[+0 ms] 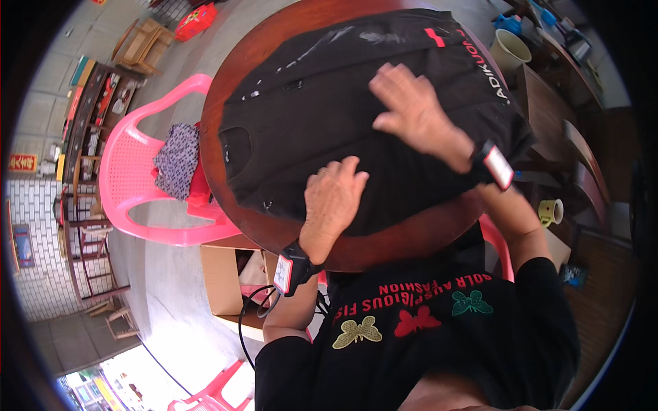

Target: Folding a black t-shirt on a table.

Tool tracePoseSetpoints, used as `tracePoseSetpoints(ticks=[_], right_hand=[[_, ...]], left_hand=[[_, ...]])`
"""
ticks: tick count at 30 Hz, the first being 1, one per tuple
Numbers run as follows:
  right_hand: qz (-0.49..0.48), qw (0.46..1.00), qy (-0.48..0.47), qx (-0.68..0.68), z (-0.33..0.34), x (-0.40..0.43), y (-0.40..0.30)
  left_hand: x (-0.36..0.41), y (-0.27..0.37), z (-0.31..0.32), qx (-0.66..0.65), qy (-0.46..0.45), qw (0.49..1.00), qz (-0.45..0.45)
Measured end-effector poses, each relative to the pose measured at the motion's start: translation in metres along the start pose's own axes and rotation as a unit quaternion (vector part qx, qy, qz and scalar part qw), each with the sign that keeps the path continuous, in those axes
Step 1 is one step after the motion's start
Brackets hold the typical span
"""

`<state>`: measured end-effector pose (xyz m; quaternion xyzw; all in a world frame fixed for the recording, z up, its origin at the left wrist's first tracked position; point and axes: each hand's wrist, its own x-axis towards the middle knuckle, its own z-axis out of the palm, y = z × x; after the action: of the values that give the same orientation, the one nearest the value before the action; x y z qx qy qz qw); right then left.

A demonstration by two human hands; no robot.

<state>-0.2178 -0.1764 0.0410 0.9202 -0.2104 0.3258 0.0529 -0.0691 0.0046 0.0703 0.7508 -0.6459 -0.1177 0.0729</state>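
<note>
A black garment [303, 133] with a round neckline at its left end lies spread over a round, reddish-brown wooden table [360, 254]. White marks run along its far side, and red and white lettering crosses its right end. My left hand [334, 198] rests on or just above the garment's near edge, fingers bent and holding nothing. Farther right and higher in the view, my right hand [408, 105] is over the cloth, slightly blurred, with its fingers spread; contact cannot be told. Both wrists wear black bands with white-faced devices.
Left of the table stands a pink plastic chair [131, 164] with patterned cloth [177, 159] on its seat. An open cardboard box [221, 280] sits below the table's near left edge. At the right are a beige bucket [510, 47] and a yellow mug [550, 212].
</note>
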Motion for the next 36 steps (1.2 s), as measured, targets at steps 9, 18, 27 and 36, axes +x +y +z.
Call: tracePoseSetpoints(ticks=[9, 18, 27, 36], right_hand=[[-0.050, 0.973, -0.210, 0.082, 0.016, -0.060, -0.087], [0.246, 0.933, -0.225, -0.136, -0.055, -0.126, 0.082], [0.670, 0.604, 0.003, 0.432, -0.051, -0.236, 0.169], [0.373, 0.926, 0.061, 0.001, -0.080, -0.137, 0.115]], left_hand=[[-0.010, -0.082, 0.054, 0.082, 0.080, 0.989, -0.090], [-0.015, -0.104, 0.048, 0.113, 0.088, 0.985, -0.096], [-0.022, -0.126, 0.043, 0.129, 0.082, 0.976, -0.157], [-0.030, -0.166, 0.039, 0.098, 0.117, 0.959, -0.239]])
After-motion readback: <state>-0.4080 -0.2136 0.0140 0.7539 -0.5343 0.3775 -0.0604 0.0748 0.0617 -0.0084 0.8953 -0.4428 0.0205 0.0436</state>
